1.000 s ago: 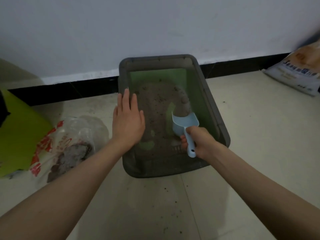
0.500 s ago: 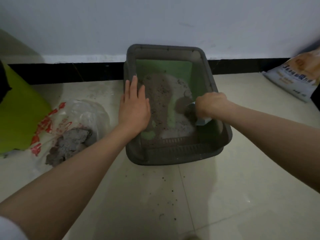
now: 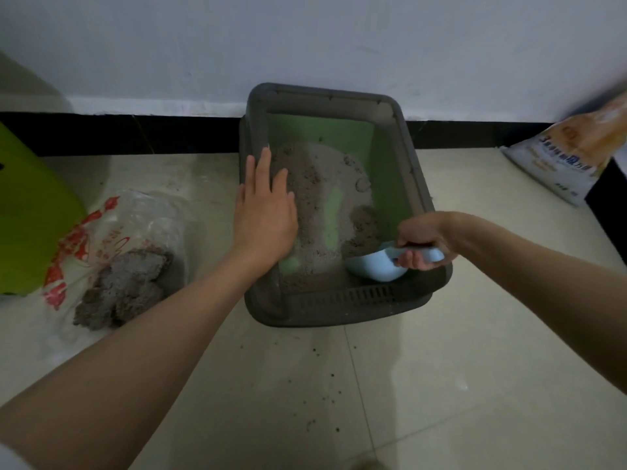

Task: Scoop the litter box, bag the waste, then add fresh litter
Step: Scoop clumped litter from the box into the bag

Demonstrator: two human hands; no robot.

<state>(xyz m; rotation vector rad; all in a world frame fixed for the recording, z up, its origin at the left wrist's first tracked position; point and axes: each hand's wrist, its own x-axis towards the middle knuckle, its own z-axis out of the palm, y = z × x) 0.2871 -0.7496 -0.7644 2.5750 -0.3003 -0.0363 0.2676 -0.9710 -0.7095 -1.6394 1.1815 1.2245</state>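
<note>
A dark grey litter box [image 3: 325,93] with a green inner floor stands against the wall, holding grey litter [image 3: 315,205] with brown clumps. My left hand [image 3: 266,212] rests flat, fingers straight, on the box's left rim. My right hand [image 3: 424,237] grips the handle of a light blue scoop [image 3: 376,268]. The scoop's bowl sits low in the near right corner of the box, beside a brown clump [image 3: 364,228]. On the floor to the left lies a clear plastic bag [image 3: 112,245] with red print, holding grey clumped waste [image 3: 122,290].
A white and orange litter sack [image 3: 570,157] leans at the far right. A lime green object [image 3: 30,212] stands at the far left. Dark litter grains are scattered over the pale floor tiles [image 3: 424,385] in front of the box.
My right hand has drawn the scoop back toward the near right corner, and its blue bowl now shows. The left hand stays on the left rim. The view has shifted slightly.
</note>
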